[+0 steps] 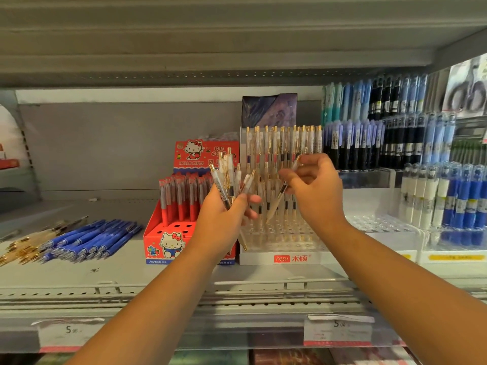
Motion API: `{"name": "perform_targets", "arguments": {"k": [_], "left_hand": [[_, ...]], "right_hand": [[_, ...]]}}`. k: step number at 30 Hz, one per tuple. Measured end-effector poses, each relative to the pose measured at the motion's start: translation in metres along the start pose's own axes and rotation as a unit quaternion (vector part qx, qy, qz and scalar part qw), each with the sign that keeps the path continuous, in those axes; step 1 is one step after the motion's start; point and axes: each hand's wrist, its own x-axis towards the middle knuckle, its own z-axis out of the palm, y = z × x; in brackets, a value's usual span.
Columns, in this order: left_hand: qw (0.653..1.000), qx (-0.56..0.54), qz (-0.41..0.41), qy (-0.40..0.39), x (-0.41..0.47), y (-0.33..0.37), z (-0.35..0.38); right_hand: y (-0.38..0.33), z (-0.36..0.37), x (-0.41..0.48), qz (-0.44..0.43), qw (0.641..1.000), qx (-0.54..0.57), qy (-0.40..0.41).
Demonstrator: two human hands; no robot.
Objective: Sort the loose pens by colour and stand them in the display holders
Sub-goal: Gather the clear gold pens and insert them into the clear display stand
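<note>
Here, clear pens (228, 180) in both hands (224, 219), fanned leftward.

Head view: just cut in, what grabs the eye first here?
The two hands in the middle: the left hand grips a fanned bunch of clear gold-clipped pens, the right hand pinches a single pen over the clear holder. Left of that stands the red cartoon-cat pen box, and loose blue pens lie on the shelf at far left.
</note>
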Motion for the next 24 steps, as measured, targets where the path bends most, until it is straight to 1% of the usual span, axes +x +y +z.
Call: {"name": "perform_targets", "arguments": {"k": [6, 9, 11, 14, 17, 24], "left_hand": [[0.999, -0.049, -0.013, 0.001, 0.001, 0.001, 0.002], [0.998, -0.060, -0.013, 0.002, 0.001, 0.000, 0.003], [0.999, -0.052, -0.012, 0.001, 0.001, 0.000, 0.003], [0.999, -0.050, -0.007, 0.000, 0.001, -0.001, 0.002], [0.999, -0.053, -0.005, 0.008, 0.002, -0.003, 0.002], [0.999, -0.042, 0.005, 0.005, 0.003, -0.006, 0.002]], "right_hand": [[0.003, 0.000, 0.001, -0.029, 0.999, -0.044, 0.000], [0.007, 0.001, 0.001, -0.032, 0.998, -0.048, -0.023], [0.011, 0.003, 0.000, -0.033, 0.995, -0.077, -0.061], [0.017, 0.008, -0.002, -0.019, 0.983, -0.110, -0.147], [0.020, 0.010, -0.002, -0.017, 0.968, -0.162, -0.192], [0.019, 0.008, -0.001, -0.020, 0.958, -0.215, -0.186]]}}
